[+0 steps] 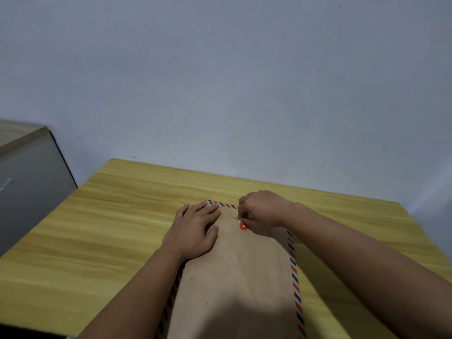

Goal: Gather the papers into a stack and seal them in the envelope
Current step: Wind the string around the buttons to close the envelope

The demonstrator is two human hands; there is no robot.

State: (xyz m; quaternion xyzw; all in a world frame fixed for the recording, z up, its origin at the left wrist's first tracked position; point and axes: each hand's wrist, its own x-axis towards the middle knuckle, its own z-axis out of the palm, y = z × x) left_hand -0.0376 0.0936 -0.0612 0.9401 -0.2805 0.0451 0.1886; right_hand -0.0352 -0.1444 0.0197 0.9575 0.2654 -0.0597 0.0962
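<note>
A brown paper envelope [234, 270] with a red-and-blue striped border lies lengthwise on the yellow wooden table [117, 216], its flap end far from me. A red round button [242, 226] sits near the flap. My left hand [193, 228] presses flat on the envelope's upper left part, fingers straight. My right hand [263, 209] pinches a thin pale string [261, 184] just above the button; a loop of it shows beyond the hand. No loose papers are visible.
A grey-blue wall rises right behind the table's far edge. A grey box-like piece of furniture [27, 182] stands to the left of the table. The table's right edge runs diagonally near my right forearm.
</note>
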